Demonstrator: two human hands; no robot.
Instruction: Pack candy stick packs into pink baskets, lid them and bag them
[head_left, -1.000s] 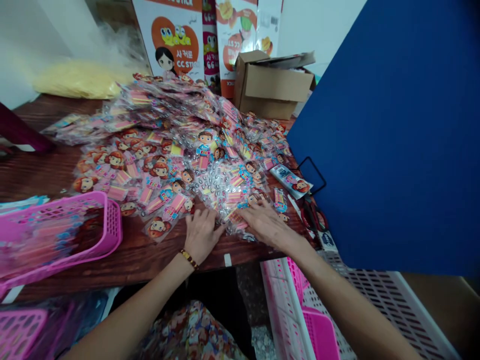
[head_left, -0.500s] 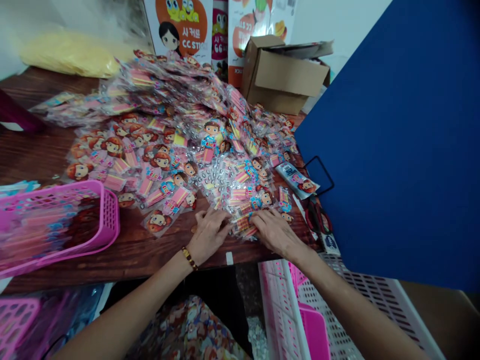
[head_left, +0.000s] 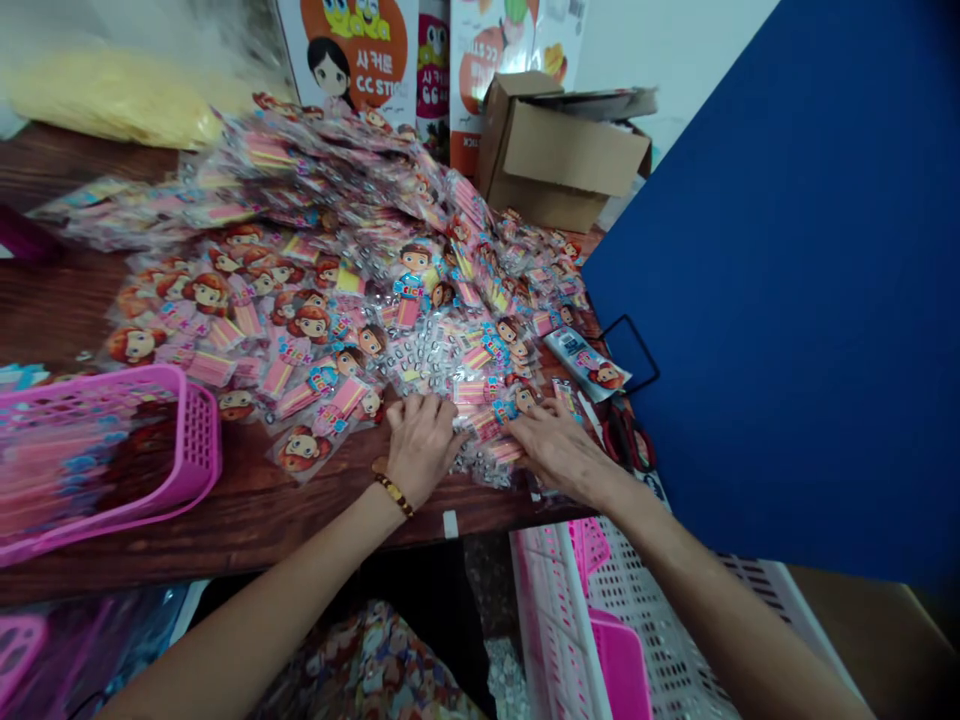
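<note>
Small clear plastic packets of pink and yellow sticks (head_left: 484, 425), printed with a cartoon child, lie in a loose cluster near the table's front edge. On the cluster's left side rests my left hand (head_left: 421, 445), palm down, fingers forward and thumb out towards the packets. My right hand (head_left: 559, 448) touches the right side, its fingers bent over the packets and slightly apart. Neither hand visibly lifts a packet. Behind them spreads a large heap of the same packets (head_left: 352, 190). A bigger, blue-white packet (head_left: 586, 360) lies beyond my right hand.
A pink basket (head_left: 199, 425) filled with packets stands at the left. Red-handled scissors (head_left: 628, 440) lie by the blue panel (head_left: 780, 300) on the right. An open cardboard box (head_left: 570, 150) stands at the back. Below the table is a white crate (head_left: 551, 600).
The packets between my hands have shifted, and a barcode side seen before no longer shows. Both hands stay beside the cluster, with the left fingers straighter. The whole view has moved slightly.
</note>
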